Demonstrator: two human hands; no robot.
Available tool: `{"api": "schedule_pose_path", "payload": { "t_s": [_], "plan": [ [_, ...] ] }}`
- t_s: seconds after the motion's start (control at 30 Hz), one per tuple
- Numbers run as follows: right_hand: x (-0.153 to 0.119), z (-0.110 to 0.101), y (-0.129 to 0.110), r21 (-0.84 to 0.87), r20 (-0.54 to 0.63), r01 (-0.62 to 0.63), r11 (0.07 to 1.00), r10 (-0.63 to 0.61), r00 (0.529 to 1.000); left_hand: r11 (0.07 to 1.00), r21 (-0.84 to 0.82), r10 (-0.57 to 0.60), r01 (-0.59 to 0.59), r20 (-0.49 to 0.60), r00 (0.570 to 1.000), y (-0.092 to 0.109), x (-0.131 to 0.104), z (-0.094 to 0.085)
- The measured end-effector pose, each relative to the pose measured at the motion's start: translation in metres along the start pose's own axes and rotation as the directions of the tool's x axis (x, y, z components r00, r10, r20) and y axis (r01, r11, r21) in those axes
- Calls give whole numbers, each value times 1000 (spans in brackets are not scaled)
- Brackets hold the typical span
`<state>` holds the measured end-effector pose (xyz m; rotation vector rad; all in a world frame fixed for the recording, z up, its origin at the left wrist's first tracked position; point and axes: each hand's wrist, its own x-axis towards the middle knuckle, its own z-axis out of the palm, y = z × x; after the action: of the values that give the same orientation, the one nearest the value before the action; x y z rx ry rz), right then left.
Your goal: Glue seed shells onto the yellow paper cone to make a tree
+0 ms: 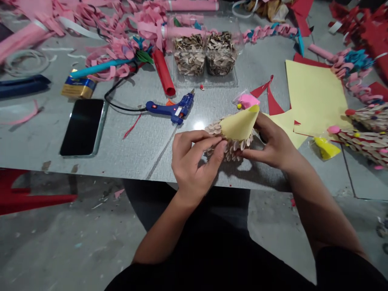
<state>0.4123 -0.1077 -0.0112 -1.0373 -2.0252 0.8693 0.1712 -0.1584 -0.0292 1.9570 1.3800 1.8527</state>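
A pale yellow paper cone [239,124] leans at the table's front edge, its tip pointing up and right. Rows of small beige shell-like pieces [233,150] cover its lower part, while the upper part is bare paper. My right hand [273,143] grips the cone from the right, thumb low in front and fingers behind it, partly hidden. My left hand [195,159] is at the cone's left side, thumb and fingertips brought together against the top row of pieces. Whatever those fingertips pinch is too small to make out.
A blue glue gun [172,107] with a black cord lies left of the cone, a phone [83,127] farther left. Behind stands a clear plastic tray [206,83] of shell pieces. Yellow paper [318,97] and decorated cones [363,141] are right. Pink paper chains [115,52] spread along the back.
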Motion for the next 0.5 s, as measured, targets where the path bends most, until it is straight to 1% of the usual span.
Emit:
{"api": "schedule_pose_path", "payload": {
  "t_s": [0.23,0.5],
  "plan": [
    [-4,-3,-4,2,18,-55,998,55,998,999,30,34,-36,49,998,-1,1,-4],
    [-5,-3,-8,-4,20,-88,996,88,996,1000,6,18,-18,31,999,-2,0,-2]
  ]
}}
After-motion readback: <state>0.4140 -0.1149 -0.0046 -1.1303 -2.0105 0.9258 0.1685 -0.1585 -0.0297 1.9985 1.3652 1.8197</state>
